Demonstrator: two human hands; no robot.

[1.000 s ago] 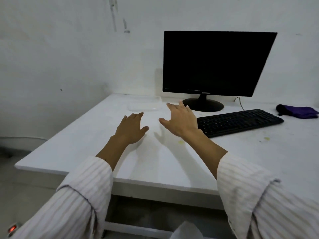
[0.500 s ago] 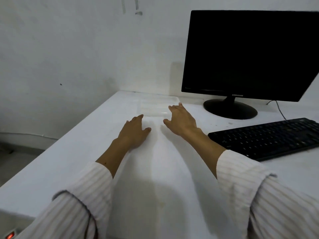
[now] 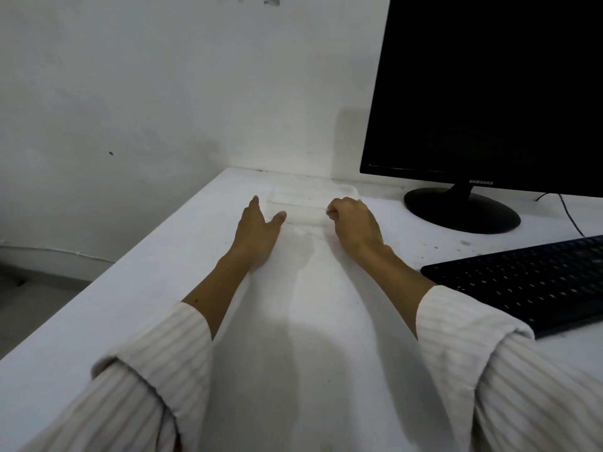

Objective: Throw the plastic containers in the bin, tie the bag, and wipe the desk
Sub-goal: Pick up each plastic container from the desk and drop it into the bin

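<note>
Head view, clear plastic container (image 3: 310,203) between hands, right hand (image 3: 354,223) gripping its edge, left hand (image 3: 257,230) spread beside it.

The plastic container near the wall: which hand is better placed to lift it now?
Probably the right hand: its fingers already curl at the right end of the plastic container. The left hand lies open beside the near left corner.

Lighting: dim, flat, cool-grey. Soft shadows on the desk (image 3: 137,288) beneath both forearms. Monitor (image 3: 489,93) screen featureless black. Focus soft throughout; wide-angle bending at frame edges; no glare.
</note>
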